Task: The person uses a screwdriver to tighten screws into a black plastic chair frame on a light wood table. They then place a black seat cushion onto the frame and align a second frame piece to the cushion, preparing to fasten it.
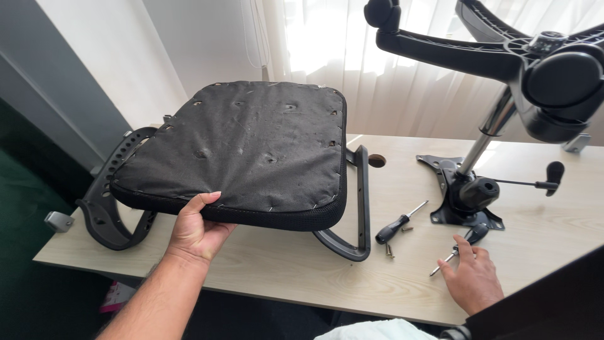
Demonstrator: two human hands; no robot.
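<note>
Bright backlight glares through the curtain (pixel 352 56); foreground sharp, softly shadowed.

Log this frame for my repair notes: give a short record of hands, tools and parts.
left hand: grips front edge of seat cushion, underside up, tilted
right hand: on desk, fingers on a screwdriver
second screwdriver: lies free beside loose screws
chair base: inverted, its mounting plate on desk
armrests: either side of cushion

A pale wooden table (pixel 302 277) carries an upturned chair seat (pixel 251 151) at its left end, two screwdrivers (pixel 397 224) (pixel 458 245), loose screws (pixel 390 250) and a chair base (pixel 465 195) toward its right.
</note>
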